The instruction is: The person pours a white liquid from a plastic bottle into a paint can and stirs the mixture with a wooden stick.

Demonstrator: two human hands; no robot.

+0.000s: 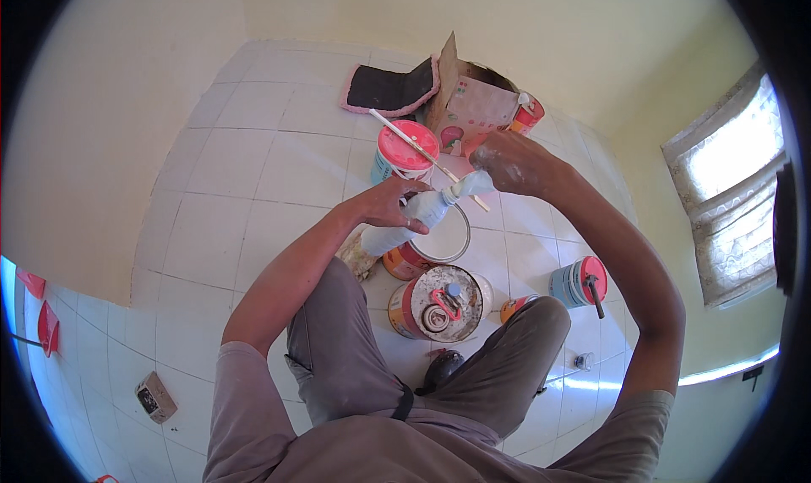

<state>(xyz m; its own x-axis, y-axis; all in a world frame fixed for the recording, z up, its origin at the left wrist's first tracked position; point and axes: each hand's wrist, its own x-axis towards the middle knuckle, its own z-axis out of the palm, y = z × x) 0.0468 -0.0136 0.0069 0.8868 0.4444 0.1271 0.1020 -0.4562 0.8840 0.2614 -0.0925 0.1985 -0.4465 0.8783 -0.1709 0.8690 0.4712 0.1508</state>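
Observation:
My left hand is wrapped round a whitish plastic bottle, which tilts up to the right. At the bottle's upper end a pale, twisted piece of plastic film sticks out. My right hand is closed in a fist at the far end of that film, with white smears on its skin. Below the bottle stands an open paint can with a white inside. Nearer to me is a can with a paint-stained top, bearing a red handle and a blue cap.
Behind my hands a stick lies across a red-lidded bucket. A cardboard box and a dark mat are by the wall. To the right, a tool rests on another red-lidded bucket. A small jar sits on the tiles.

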